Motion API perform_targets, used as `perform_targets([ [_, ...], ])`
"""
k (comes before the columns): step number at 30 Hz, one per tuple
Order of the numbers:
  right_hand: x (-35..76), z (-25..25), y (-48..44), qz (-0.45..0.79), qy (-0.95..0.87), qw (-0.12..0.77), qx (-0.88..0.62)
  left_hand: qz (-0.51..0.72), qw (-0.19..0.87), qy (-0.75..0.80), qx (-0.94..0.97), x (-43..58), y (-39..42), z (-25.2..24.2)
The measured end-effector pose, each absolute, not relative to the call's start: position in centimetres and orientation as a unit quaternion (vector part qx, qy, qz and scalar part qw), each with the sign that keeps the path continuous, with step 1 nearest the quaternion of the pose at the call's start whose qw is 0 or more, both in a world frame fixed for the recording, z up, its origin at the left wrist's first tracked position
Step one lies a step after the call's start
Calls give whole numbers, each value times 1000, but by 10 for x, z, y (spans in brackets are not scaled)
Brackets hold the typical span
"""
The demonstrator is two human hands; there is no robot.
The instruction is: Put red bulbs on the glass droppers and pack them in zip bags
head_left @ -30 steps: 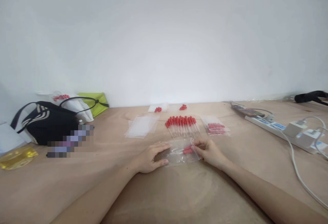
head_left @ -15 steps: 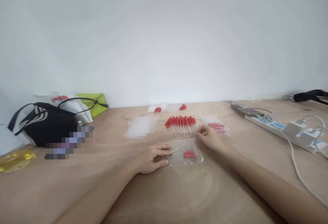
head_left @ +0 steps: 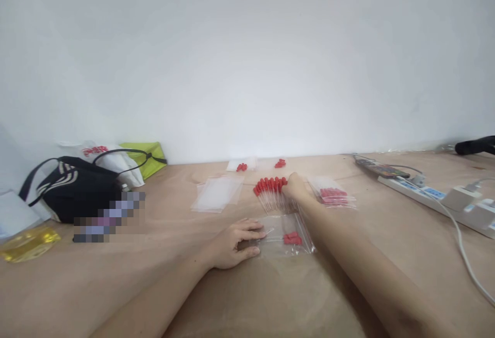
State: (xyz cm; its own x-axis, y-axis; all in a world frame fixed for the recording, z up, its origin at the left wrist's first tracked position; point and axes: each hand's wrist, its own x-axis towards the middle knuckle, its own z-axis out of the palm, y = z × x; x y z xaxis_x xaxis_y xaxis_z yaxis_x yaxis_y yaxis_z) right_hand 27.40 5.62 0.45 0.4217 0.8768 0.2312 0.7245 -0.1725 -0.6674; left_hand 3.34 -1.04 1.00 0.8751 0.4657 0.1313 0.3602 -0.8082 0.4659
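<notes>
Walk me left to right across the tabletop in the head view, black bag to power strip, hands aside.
Black striped bag → flat zip bags → red-topped droppers → filled zip bags → power strip.

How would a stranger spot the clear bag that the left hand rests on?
On the wooden tabletop, find the fan of red-headed sticks. The clear bag lies just nearer the viewer, red pieces showing inside and the left hand on its left end. Unlike the pale bags and red-filled bags farther back, it lies under a hand.
</notes>
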Motion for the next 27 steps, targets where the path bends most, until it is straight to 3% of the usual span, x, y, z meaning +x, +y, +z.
perform_targets([
  [9, 306, 20, 9, 129, -543, 454, -695, 120, 228, 220, 941, 34, -10, 10],
  [11, 320, 9, -9, 189, -510, 541, -642, 115, 225, 225, 941, 35, -10, 10],
  [16, 331, -18, -41, 277, -409, 654, -573, 111, 225, 227, 941, 35, -8, 10],
  [27, 301, -13, -60, 384, -350, 671, -530, 108, 209, 230, 944, 34, -8, 9],
])
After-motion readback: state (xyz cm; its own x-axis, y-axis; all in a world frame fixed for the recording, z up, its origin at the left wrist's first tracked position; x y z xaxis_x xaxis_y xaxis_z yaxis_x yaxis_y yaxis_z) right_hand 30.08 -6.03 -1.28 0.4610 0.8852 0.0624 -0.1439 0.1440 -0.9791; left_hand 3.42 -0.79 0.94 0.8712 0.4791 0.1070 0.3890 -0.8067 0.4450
